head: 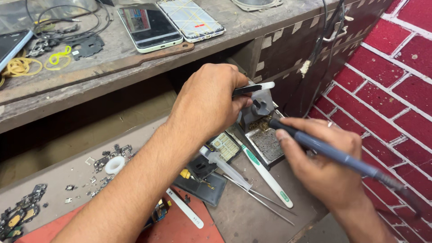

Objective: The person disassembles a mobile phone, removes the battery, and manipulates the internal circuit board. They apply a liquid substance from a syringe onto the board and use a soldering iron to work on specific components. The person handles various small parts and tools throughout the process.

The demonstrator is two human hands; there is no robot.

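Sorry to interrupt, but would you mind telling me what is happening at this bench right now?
A person is working at a cluttered repair bench. Their right hand grips a soldering iron like a pen, its tip at the soldering iron stand. Their left hand holds black tweezers just above that stand. A white-handled toothbrush, a syringe and loose metal tweezers lie on the worktop beside it. Two smartphones lie on the upper shelf.

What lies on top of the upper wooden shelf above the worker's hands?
On the worn wooden shelf lie two flat smartphones, yellow rubber bands, tangled black cables and a dark metal plate. Its left end and back run out of view.
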